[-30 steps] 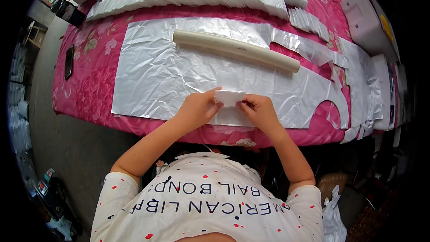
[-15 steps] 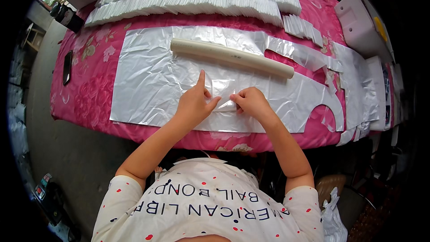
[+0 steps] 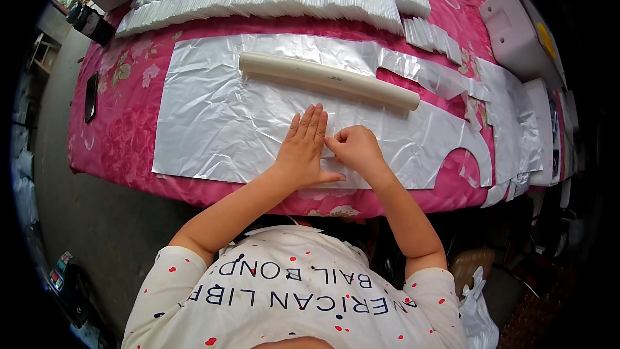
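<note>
My left hand [image 3: 301, 148] lies flat, fingers stretched forward and thumb out to the right, on a small square of folded plastic [image 3: 331, 123]. Most of that square is hidden beneath the palm and fingers. Close beside it, my right hand [image 3: 357, 150] has thumb and forefinger pinched together at the square's right edge. Both hands rest over a large, creased, silvery-white plastic sheet [image 3: 206, 110] with a curved cutout on its right side. Across the sheet, beyond my hands, lies a long cream-coloured tube [image 3: 329, 80].
Rows of folded white plastic packets [image 3: 278, 3] line the far side of the pink floral tablecloth [image 3: 123, 132]. A phone [image 3: 91, 97] lies at left, near a dark bottle [image 3: 92, 24]. At right are plastic offcuts [image 3: 507, 123] and a white foam box [image 3: 516, 35].
My left hand has gone from pointing with one finger to lying flat over the small plastic square, covering most of it. My right hand stays pinched at its edge.
</note>
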`<control>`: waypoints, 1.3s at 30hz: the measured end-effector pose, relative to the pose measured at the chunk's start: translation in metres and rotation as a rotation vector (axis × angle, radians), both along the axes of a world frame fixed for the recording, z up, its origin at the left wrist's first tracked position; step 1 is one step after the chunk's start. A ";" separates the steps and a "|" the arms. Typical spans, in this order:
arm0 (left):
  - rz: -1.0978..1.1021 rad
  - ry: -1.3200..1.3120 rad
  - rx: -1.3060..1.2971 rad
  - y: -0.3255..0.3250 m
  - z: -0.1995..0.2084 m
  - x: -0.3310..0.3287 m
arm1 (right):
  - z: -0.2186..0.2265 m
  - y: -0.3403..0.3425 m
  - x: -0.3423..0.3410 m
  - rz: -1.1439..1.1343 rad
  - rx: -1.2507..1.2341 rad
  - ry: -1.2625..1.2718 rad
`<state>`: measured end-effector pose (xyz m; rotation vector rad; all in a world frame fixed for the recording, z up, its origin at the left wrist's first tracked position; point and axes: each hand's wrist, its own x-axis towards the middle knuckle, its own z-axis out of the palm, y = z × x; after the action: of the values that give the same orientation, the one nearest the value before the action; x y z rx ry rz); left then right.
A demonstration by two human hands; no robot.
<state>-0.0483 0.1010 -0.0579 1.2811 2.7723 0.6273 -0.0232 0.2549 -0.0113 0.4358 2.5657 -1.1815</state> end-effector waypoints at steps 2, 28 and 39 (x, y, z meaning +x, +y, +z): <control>-0.008 -0.009 0.025 0.001 -0.004 0.002 | 0.000 -0.004 0.007 0.022 0.141 0.077; 0.745 -1.156 0.618 -0.170 0.003 0.114 | -0.020 -0.150 0.048 0.853 -0.049 0.367; 0.156 -0.112 0.156 -0.108 0.072 0.063 | 0.030 0.086 -0.004 0.322 -0.018 0.867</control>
<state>0.0149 -0.0068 0.0139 1.0229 2.7964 0.9119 -0.0271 0.3413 0.0189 -0.6242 3.1153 -1.4788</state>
